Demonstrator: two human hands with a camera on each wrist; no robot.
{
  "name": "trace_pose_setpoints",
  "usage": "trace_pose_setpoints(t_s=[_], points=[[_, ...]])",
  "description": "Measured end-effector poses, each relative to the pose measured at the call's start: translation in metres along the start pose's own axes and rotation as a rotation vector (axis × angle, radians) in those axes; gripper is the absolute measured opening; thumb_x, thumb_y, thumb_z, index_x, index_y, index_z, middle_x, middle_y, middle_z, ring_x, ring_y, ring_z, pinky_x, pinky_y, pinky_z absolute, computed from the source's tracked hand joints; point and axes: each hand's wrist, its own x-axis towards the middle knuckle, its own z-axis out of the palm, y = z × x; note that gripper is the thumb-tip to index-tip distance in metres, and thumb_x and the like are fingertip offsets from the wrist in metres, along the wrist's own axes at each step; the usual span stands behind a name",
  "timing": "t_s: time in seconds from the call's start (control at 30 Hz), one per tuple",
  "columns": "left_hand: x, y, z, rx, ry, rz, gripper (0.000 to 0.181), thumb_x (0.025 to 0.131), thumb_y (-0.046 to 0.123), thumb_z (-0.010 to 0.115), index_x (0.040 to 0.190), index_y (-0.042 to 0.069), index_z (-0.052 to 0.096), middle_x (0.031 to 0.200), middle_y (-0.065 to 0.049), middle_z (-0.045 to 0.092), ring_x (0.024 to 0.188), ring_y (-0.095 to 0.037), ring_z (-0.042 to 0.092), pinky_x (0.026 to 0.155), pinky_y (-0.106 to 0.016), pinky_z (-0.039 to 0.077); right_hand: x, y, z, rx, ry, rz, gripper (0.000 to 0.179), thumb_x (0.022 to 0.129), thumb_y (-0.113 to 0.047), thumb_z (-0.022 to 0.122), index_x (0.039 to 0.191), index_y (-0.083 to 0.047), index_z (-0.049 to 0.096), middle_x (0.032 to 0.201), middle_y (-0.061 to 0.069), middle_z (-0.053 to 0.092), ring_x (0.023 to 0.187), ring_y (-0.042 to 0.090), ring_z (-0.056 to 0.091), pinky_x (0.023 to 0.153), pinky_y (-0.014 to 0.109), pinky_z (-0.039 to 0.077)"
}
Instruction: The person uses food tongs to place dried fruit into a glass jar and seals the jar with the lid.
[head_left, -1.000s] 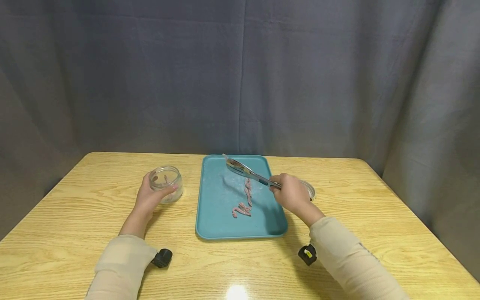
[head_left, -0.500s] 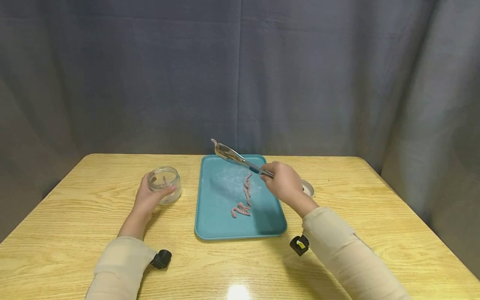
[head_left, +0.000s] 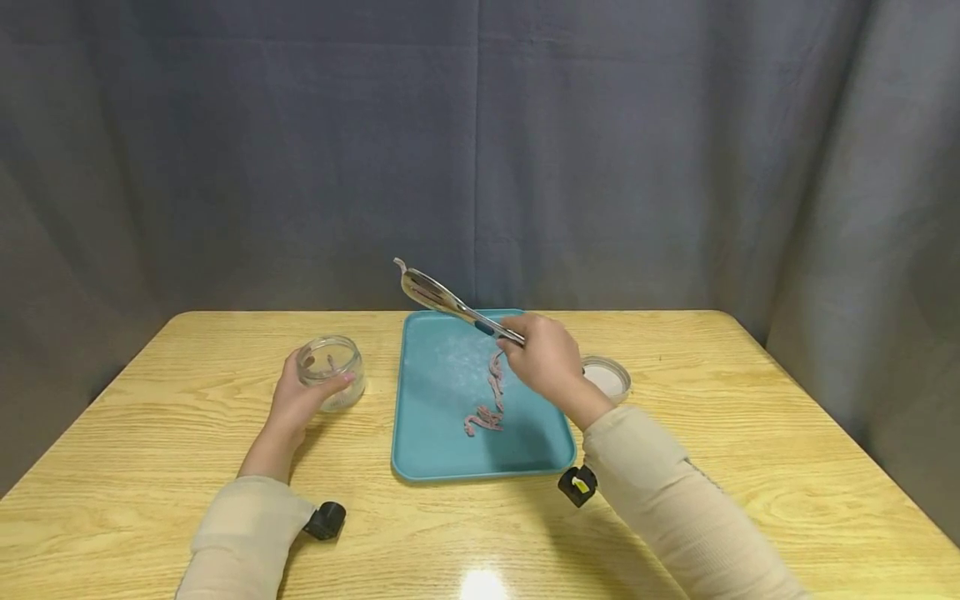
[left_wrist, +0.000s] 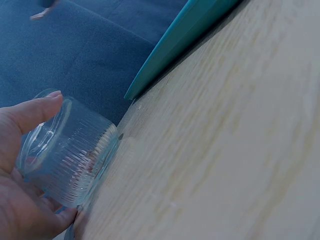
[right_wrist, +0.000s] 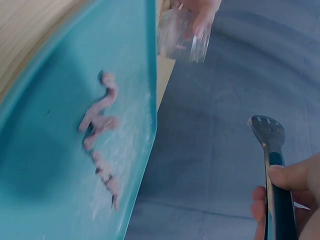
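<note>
My left hand (head_left: 294,393) grips a clear glass jar (head_left: 356,369) from its left side, thumb across the front. Pinkish bits (left_wrist: 89,161) show through the ribbed glass near the bottom in the left wrist view. My right hand (head_left: 546,354) holds metal tongs (head_left: 442,300) raised above the far end of a teal tray (head_left: 435,446). From the tongs' tip sticks out a small pink strip (head_left: 400,264), which looks like raw meat. More such strips (head_left: 496,379) lie in a crooked line on the tray.
A round jar lid (head_left: 607,379) lies on the wooden table (head_left: 720,400) right of the tray, partly behind the right hand. Whitish smears mark the tray's surface. A grey curtain (head_left: 480,150) hangs behind the table's far edge.
The right hand has lifted the tongs with the strip and carried them leftward, toward the jar. More of the lid now shows. The left hand and the jar have stayed in place.
</note>
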Motion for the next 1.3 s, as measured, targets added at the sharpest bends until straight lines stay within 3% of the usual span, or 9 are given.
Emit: trace_pose_setpoints(t_s=[0.23, 0.47, 0.67, 1.1, 1.3], points=[[0.0, -0.001, -0.002, 0.003, -0.002, -0.002, 0.095, 0.074, 0.031, 0.068, 0.139, 0.011, 0.001, 0.14, -0.016, 0.008, 0.123, -0.04, 0.011, 0.094, -0.055, 0.016, 0.001, -0.018, 0.008, 0.046, 0.003, -0.021, 0.025, 0.082, -0.017, 0.06, 0.106, -0.015, 0.063, 0.098, 0.002, 0.06, 0.064, 0.012, 0.052, 0.047, 0.027, 0.037], [0.002, 0.0, -0.002, 0.001, 0.001, 0.002, 0.095, 0.073, 0.031, 0.069, 0.139, 0.011, 0.002, 0.14, -0.017, 0.009, 0.123, -0.039, 0.012, 0.094, -0.054, 0.016, 0.001, -0.033, 0.015, 0.056, -0.023, -0.068, 0.016, 0.083, -0.018, 0.059, 0.097, -0.017, 0.066, 0.087, -0.001, 0.061, 0.053, 0.01, 0.046, 0.042, 0.024, 0.032], [0.003, -0.001, -0.002, -0.004, 0.0, 0.004, 0.094, 0.074, 0.03, 0.068, 0.139, 0.011, 0.003, 0.14, -0.017, 0.01, 0.123, -0.039, 0.013, 0.094, -0.055, 0.016, -0.001, -0.042, 0.027, 0.036, -0.029, -0.119, 0.016, 0.082, -0.019, 0.06, 0.096, -0.017, 0.066, 0.083, -0.002, 0.06, 0.056, 0.01, 0.048, 0.042, 0.023, 0.034], [0.003, -0.001, -0.004, 0.021, 0.007, -0.003, 0.093, 0.074, 0.03, 0.068, 0.139, 0.011, 0.004, 0.14, -0.017, 0.01, 0.124, -0.039, 0.011, 0.095, -0.055, 0.015, -0.007, -0.058, 0.05, 0.004, -0.116, -0.08, 0.021, 0.082, -0.022, 0.06, 0.103, -0.021, 0.065, 0.088, -0.001, 0.059, 0.062, 0.013, 0.052, 0.045, 0.027, 0.039], [0.003, -0.002, -0.005, 0.023, 0.003, -0.009, 0.094, 0.074, 0.031, 0.068, 0.139, 0.012, 0.003, 0.14, -0.015, 0.009, 0.124, -0.038, 0.009, 0.095, -0.055, 0.013, -0.008, -0.062, 0.059, -0.011, -0.149, -0.075, 0.015, 0.082, -0.022, 0.059, 0.095, -0.024, 0.066, 0.083, -0.004, 0.058, 0.061, 0.012, 0.051, 0.047, 0.03, 0.039]])
